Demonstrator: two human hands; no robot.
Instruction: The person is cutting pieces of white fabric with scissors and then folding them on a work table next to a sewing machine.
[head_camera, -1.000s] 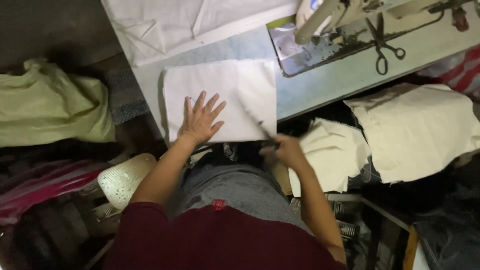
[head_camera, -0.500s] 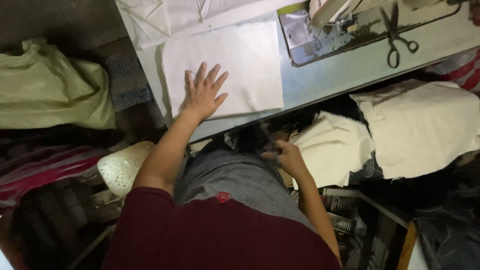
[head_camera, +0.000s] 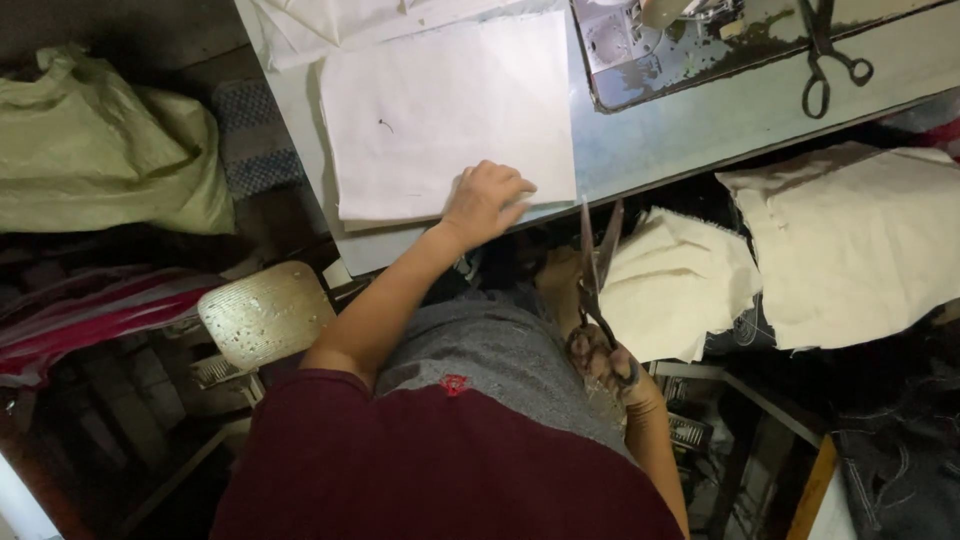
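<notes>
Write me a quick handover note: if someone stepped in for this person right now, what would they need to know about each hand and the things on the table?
Left hand: curled on the near edge of the white fabric sheet, pinning it to the sewing table.
Right hand: below the table edge, gripping large scissors, blades slightly parted and pointing up toward the sheet's near right corner, not touching it.
Nearby: a second pair of scissors lies on the table by the sewing machine base; cream fabric pieces are stacked to the right, below the table.
Done: sheet laid flat and held.
Left: no cut shows in the sheet.
</notes>
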